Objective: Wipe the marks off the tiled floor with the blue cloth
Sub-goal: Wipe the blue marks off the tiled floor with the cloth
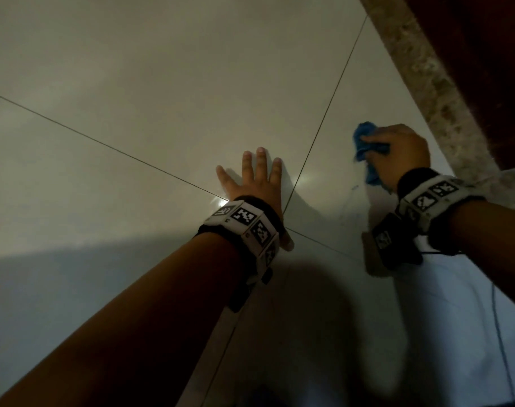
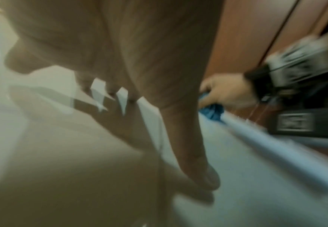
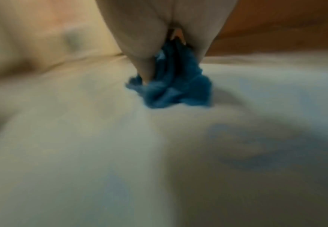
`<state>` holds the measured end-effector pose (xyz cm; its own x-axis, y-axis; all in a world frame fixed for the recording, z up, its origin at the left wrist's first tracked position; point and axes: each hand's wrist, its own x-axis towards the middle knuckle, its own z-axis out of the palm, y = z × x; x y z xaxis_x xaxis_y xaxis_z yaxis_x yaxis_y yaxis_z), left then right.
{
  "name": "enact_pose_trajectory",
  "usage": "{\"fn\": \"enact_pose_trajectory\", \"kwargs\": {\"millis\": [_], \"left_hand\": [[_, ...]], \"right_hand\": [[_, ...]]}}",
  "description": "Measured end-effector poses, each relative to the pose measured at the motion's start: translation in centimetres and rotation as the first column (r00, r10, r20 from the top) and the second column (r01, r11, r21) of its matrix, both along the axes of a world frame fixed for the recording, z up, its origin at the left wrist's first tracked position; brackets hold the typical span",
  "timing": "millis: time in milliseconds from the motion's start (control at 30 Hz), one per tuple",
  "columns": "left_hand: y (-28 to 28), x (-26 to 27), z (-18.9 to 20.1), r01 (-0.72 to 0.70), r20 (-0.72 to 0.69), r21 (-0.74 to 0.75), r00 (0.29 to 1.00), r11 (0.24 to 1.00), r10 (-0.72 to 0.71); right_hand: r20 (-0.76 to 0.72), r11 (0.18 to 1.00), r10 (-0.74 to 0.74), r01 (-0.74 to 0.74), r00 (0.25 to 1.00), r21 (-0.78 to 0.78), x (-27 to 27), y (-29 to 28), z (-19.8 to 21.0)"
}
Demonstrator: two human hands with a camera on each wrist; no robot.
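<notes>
- The right hand (image 1: 403, 151) has its fingers curled tight round the bunched cloth (image 1: 366, 145), holding it down on the floor (image 1: 162, 69)
- The cloth lies on the pale tile just right of a grout line (image 1: 332, 98), near the speckled stone strip (image 1: 426, 83) along the dark wooden panel (image 1: 485, 69)
- In the right wrist view the cloth (image 3: 171, 87) bulges out below the fingers (image 3: 139, 46) and touches the tile; this view is blurred
- Faint thin marks (image 1: 350, 201) show on the tile just nearer the person than the cloth, beside the right wrist
- The left hand (image 1: 256, 183) lies flat on the floor with fingers straight and spread, holding nothing, close to where the grout lines cross
- In the left wrist view the left hand (image 2: 139, 61) props on the tile with its thumb reaching down to the floor, and the right hand (image 2: 223, 90) shows beyond it over the cloth (image 2: 212, 112)
- Both wrists wear bands with black-and-white square codes (image 1: 244, 218)
</notes>
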<state>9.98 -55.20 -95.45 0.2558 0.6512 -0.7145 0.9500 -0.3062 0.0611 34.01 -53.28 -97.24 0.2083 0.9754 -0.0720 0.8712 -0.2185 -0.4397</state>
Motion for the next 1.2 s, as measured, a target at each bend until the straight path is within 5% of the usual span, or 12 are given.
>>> {"fn": "enact_pose_trajectory", "kwargs": {"millis": [100, 200, 267, 400, 500, 700, 767, 833, 933, 1033, 1133, 1200], "left_hand": [[1.0, 1.5, 0.9, 0.074, 0.045, 0.052, 0.996, 0.996, -0.076], [1.8, 3.0, 0.6, 0.118, 0.068, 0.053, 0.99, 0.992, -0.121], [1.6, 3.3, 0.0, 0.11, 0.085, 0.027, 0.99, 0.994, -0.112], [1.4, 3.1, -0.5, 0.109, 0.102, 0.034, 0.989, 0.993, -0.112], [1.7, 3.3, -0.3, 0.106, 0.093, 0.027, 0.99, 0.994, -0.108], [1.8, 3.8, -0.4, 0.095, 0.06, 0.034, 0.993, 0.995, -0.097], [1.8, 3.6, -0.4, 0.101, 0.078, 0.036, 0.992, 0.994, -0.104], [1.9, 3.4, -0.3, 0.104, 0.09, 0.029, 0.99, 0.994, -0.106], [2.0, 3.5, -0.3, 0.096, 0.094, 0.021, 0.991, 0.995, -0.097], [1.9, 3.7, -0.4, 0.096, 0.083, 0.022, 0.992, 0.995, -0.097], [1.9, 3.7, -0.4, 0.103, 0.061, 0.025, 0.993, 0.994, -0.104], [2.0, 3.7, -0.4, 0.106, 0.069, 0.02, 0.992, 0.994, -0.107]], "right_hand": [[0.028, 1.0, 0.0, 0.0, 1.0, -0.015, -2.0, -0.6, 0.0], [0.027, 0.929, 0.368, -0.368, 0.93, 0.025, -4.7, -3.8, -0.1], [0.049, 0.878, 0.478, -0.479, 0.877, 0.0, -3.5, -4.2, 0.0], [0.036, 0.995, 0.101, -0.101, 0.994, -0.003, 2.9, 0.2, -0.6], [-0.105, 1.0, 0.02, -0.021, 0.994, -0.001, 2.8, 1.1, -0.3], [-0.017, 0.849, 0.527, -0.527, 0.85, -0.033, -4.2, -3.9, 0.2], [-0.008, 0.91, 0.415, -0.415, 0.91, 0.006, -1.5, -2.6, -0.5], [-0.064, 0.992, 0.12, -0.118, 0.991, 0.046, 1.5, -0.5, -0.2], [-0.117, 0.988, -0.145, 0.137, 0.982, -0.074, 3.4, 1.4, 0.3], [-0.07, 0.997, 0.069, -0.072, 0.995, -0.037, -0.3, -0.5, 0.7], [-0.022, 0.892, 0.451, -0.452, 0.892, -0.032, -3.1, -3.8, 0.5], [-0.007, 0.893, 0.45, -0.45, 0.893, -0.024, -1.2, -3.5, -0.1]]}}
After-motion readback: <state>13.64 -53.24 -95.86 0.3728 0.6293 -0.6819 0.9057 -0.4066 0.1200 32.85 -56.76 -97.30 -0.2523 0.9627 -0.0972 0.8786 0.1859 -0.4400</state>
